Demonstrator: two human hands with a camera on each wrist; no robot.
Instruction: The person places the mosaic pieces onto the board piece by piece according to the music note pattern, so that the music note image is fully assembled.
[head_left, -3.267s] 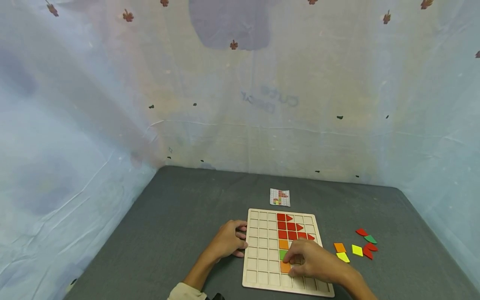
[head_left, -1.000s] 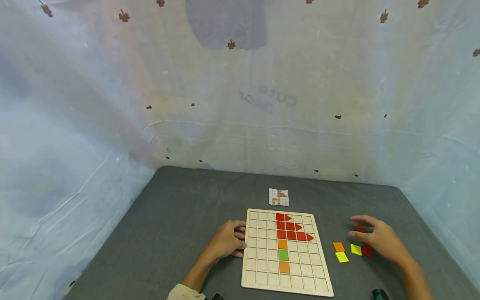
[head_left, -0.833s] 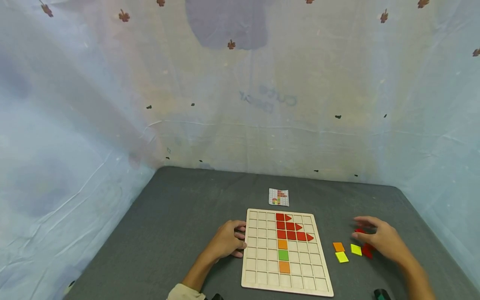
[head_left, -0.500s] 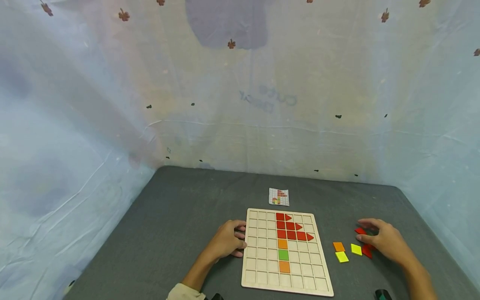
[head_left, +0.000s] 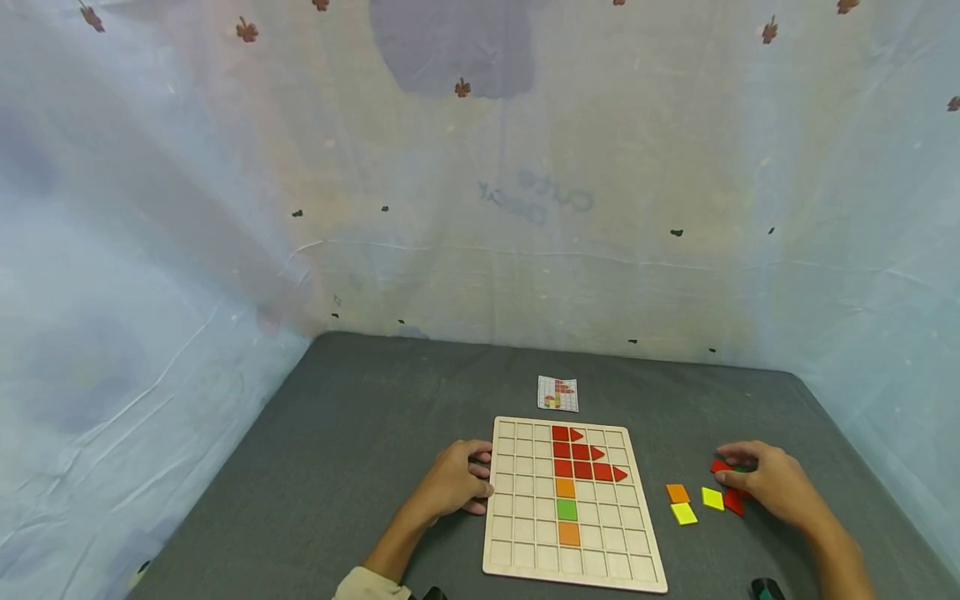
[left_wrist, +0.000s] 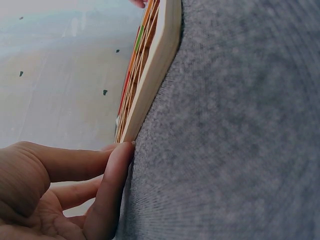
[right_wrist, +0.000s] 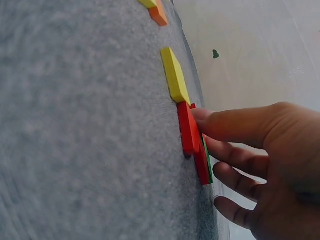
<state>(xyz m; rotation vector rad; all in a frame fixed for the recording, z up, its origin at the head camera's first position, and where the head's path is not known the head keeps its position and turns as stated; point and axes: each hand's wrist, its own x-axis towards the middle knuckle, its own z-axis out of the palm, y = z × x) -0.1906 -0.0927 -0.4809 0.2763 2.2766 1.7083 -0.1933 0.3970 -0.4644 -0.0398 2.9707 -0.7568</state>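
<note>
At the left edge of a wooden grid board (head_left: 525,517), my left hand (head_left: 453,477) rests thumb and fingertips against the rim. The left wrist view has its thumb (left_wrist: 112,185) at that edge. My right hand (head_left: 780,483) is over a small group of flat tiles right of the board. Its thumb and forefinger stand on either side of a red tile (head_left: 720,466), spread apart; whether they grip it is hidden. More red (head_left: 733,502) shows under the hand. In the right wrist view a thin green tile (right_wrist: 206,152) lies against the red ones.
Nearby lie a yellow tile (head_left: 712,498), an orange tile (head_left: 677,493) and another yellow tile (head_left: 684,513). Red, orange and green tiles fill some board cells. A printed pattern card (head_left: 558,394) lies beyond the board. A dark object (head_left: 767,589) is at the near edge.
My right hand has left the board for the loose tiles. Over the last second it has shifted slightly right and nearer, and the red tile has moved slightly nearer. My left hand stays put.
</note>
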